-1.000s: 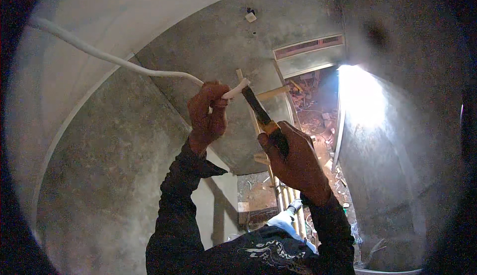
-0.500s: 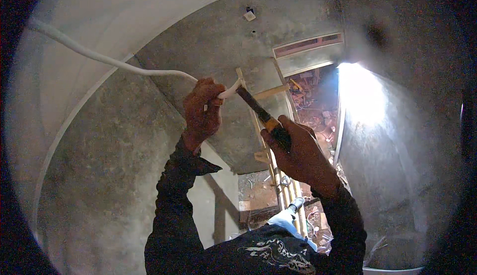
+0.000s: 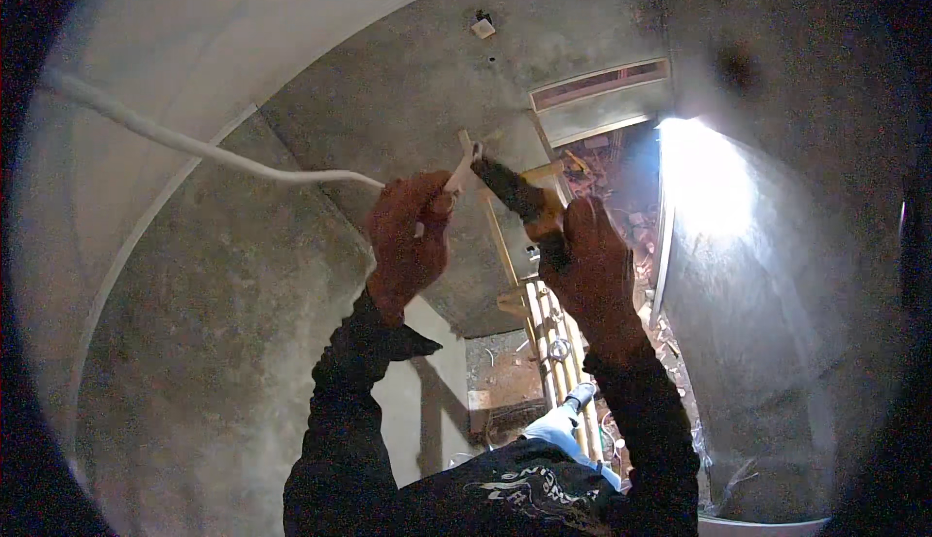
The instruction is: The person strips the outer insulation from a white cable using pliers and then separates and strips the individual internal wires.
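A thick white cable hangs in a curve from the pale ceiling at the upper left. My left hand is closed around it near its end, and a short pale tip sticks out past the fingers. My right hand grips a tool with a long dark blade-like part and a black and yellow handle; its exact kind is unclear. The dark part of the tool points up and left, its far end right beside the cable's tip. Whether the two touch cannot be made out.
Bare cement walls curve around me. Below my body are long wooden poles and a foot. Rubble lies far below. To the right is a bright light by an opening, with a framed slot above.
My left hand and the cable have moved slightly down and right. My right hand has turned upright and shifted a little right and up, and the tool is blurred by motion.
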`<control>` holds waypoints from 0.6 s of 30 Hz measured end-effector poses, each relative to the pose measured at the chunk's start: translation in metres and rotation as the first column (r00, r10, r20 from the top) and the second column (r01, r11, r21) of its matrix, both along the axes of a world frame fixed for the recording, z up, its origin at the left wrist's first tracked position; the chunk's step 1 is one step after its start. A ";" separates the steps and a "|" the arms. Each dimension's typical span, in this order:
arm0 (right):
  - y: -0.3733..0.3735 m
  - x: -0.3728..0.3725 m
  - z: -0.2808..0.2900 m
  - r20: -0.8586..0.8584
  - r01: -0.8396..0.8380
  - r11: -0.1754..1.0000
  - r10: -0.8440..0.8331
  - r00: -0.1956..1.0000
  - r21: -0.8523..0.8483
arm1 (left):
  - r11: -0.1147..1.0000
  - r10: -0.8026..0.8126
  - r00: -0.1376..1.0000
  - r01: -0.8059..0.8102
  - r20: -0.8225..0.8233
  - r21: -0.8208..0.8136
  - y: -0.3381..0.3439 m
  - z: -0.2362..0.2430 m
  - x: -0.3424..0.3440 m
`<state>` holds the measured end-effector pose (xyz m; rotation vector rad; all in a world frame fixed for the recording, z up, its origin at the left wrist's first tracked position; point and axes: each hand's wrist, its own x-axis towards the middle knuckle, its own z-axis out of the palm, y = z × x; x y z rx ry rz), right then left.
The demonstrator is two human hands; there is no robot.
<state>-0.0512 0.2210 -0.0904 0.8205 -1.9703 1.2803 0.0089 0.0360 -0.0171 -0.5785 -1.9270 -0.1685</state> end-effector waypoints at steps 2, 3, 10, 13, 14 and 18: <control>-0.006 -0.014 0.002 -0.149 0.107 0.993 -0.115 0.982 -0.057 | 0.965 0.193 0.981 -0.196 0.031 0.177 0.018 -0.005 0.008; -0.005 -0.026 0.001 -0.218 0.058 0.991 -0.084 0.972 -0.121 | 0.965 0.189 0.981 -0.192 0.030 0.176 0.024 -0.004 0.010; -0.008 -0.054 -0.006 -0.250 0.043 0.984 -0.086 0.964 -0.173 | 0.943 0.187 0.944 -0.249 0.271 0.218 0.043 -0.002 0.005; -0.018 -0.029 0.000 -0.190 -0.103 0.949 0.047 0.981 -0.298 | 0.935 0.046 0.959 -0.140 0.279 0.326 0.050 0.006 0.000; -0.021 -0.015 0.006 -0.147 -0.257 0.897 0.217 0.965 -0.359 | 0.934 0.005 0.968 -0.095 0.252 0.345 0.051 0.012 0.003; 0.004 0.017 0.008 0.180 -0.410 0.872 0.463 0.868 -0.265 | 0.966 -0.009 0.960 -0.065 0.281 0.251 0.036 0.017 -0.007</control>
